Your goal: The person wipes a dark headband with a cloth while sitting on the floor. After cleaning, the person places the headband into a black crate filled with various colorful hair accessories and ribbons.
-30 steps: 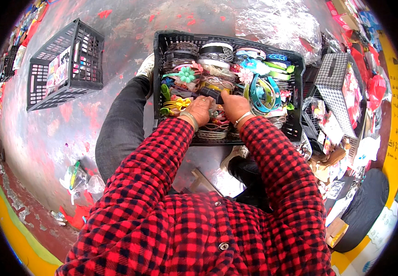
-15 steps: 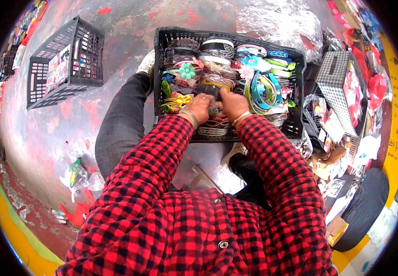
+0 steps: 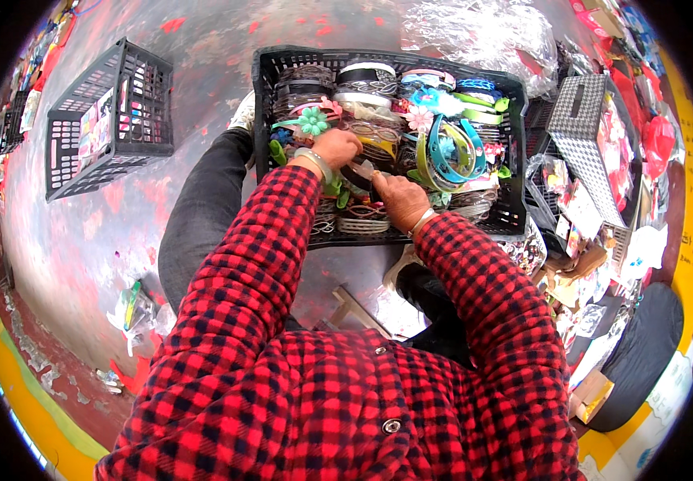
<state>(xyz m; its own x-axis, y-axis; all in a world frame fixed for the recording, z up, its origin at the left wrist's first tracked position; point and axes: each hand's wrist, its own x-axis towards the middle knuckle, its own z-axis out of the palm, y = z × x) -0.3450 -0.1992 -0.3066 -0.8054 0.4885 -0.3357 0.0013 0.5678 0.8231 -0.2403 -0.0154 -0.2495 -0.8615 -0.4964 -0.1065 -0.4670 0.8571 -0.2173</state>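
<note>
Head view showed both hands inside the black crate (image 3: pixel 282 60) of headbands (image 3: pixel 443 148): left hand (image 3: pixel 334 147) and right hand (image 3: pixel 397 200) each with grip closed on a dark headband (image 3: pixel 360 172).

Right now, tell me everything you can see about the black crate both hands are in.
The crate is black, looks like plastic, and is rectangular with lattice walls. It sits upright on the grey, red-stained floor in front of the person's knees. It is packed with headbands in many colours, some with fabric flowers, standing in rows. The left hand and right hand reach in over its near wall and touch the headbands in the middle. A second, similar crate lies apart to the left.
</note>
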